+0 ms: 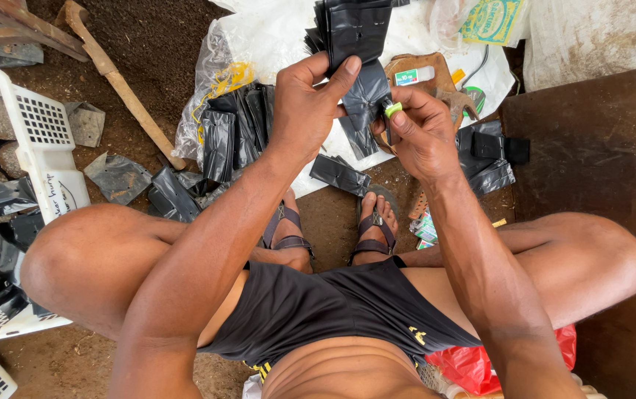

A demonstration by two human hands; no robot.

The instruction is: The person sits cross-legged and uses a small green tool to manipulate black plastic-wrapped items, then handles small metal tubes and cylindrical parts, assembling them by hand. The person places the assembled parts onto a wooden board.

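Black shorts point(332, 310) and two bare knees fill the near view. Above them, over the sandalled feet, the left hand point(307, 103) is pinched, thumb over fingers, on a stack of black plastic bags point(351, 29) whose long axis runs up and away from the grip. The right hand point(421, 129), just beside, pinches a small green piece point(393, 109) against the stack's hanging lower end (what it is, I cannot tell). More bags lie on the white sheet point(273, 33); a white crate point(44, 148) stands at the left.

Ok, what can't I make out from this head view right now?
- Small green tool: mostly hidden by the right hand; its kind is unclear.
- Stack of black plastic bags in the left hand: top cut off by the frame edge.
- White basket: cut off at the left edge.
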